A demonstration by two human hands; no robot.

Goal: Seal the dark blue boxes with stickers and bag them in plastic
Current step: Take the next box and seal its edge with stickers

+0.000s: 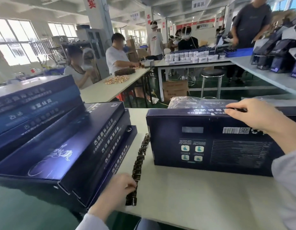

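Observation:
A dark blue box (210, 146) stands on its long edge on the white table (185, 196), its printed back facing me. My right hand (250, 115) rests on the box's top edge, fingers curled over it and pressing near the seam. A long strip of dark stickers (138, 165) lies on the table between this box and a slanted stack of dark blue boxes (69, 150) at the left. My left hand (122, 185) sits at the near end of the strip, fingertips pinching a sticker. Behind the upright box lies a box in clear plastic (193, 101).
Several more dark blue boxes (33, 103) pile up at the far left. Other people work at tables beyond; a round stool (212, 75) stands in the aisle. Bagged dark boxes (279, 52) stack on the right-hand table.

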